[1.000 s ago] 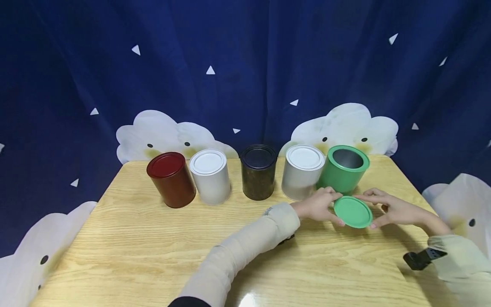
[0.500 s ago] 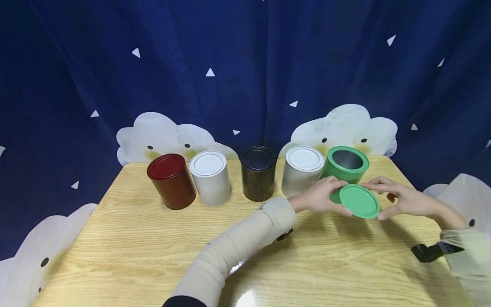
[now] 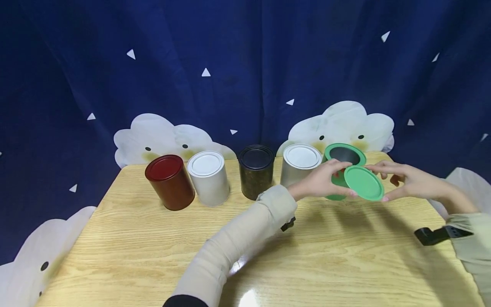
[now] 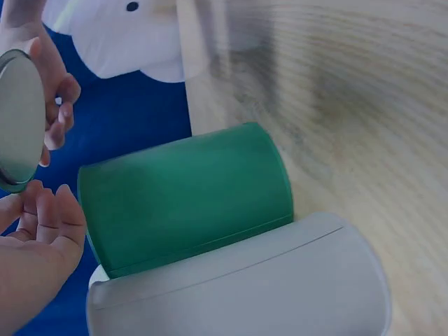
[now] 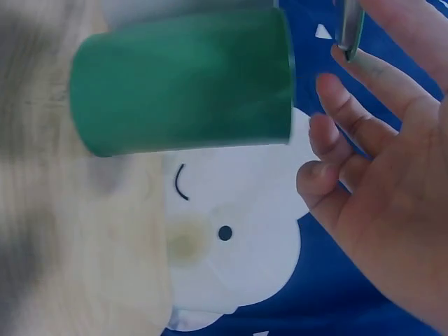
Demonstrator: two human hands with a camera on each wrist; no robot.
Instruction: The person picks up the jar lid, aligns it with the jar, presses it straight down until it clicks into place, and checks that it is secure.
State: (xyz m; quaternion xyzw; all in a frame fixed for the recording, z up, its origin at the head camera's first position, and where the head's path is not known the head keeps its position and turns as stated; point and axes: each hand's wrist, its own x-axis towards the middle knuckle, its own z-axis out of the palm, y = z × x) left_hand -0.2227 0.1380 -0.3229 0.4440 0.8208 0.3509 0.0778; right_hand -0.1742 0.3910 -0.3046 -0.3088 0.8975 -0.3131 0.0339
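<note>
Between both hands a round green lid point(image 3: 364, 183) is held up by its edge, tilted, in front of the green can point(image 3: 337, 197). My left hand point(image 3: 326, 179) pinches the lid's left edge with thumb and fingers. On the opposite edge, my right hand point(image 3: 412, 181) grips it the same way. The green can has no lid on it, and its dark inside shows. In the left wrist view the lid point(image 4: 21, 119) shows its pale grey underside. Only a sliver of the lid point(image 5: 348, 28) appears in the right wrist view, by the fingers.
Left of the green can stand a white can point(image 3: 297, 170), a black can point(image 3: 256, 177), another white can point(image 3: 209, 179) and a dark red can point(image 3: 170, 183), all lidded. They line the back of the wooden table point(image 3: 153, 256). A blue curtain point(image 3: 245, 64) hangs behind.
Both hands have lifted the green lid up and slightly to the right, toward the green can's opening. The cans stay where they were; the head view has shifted a little.
</note>
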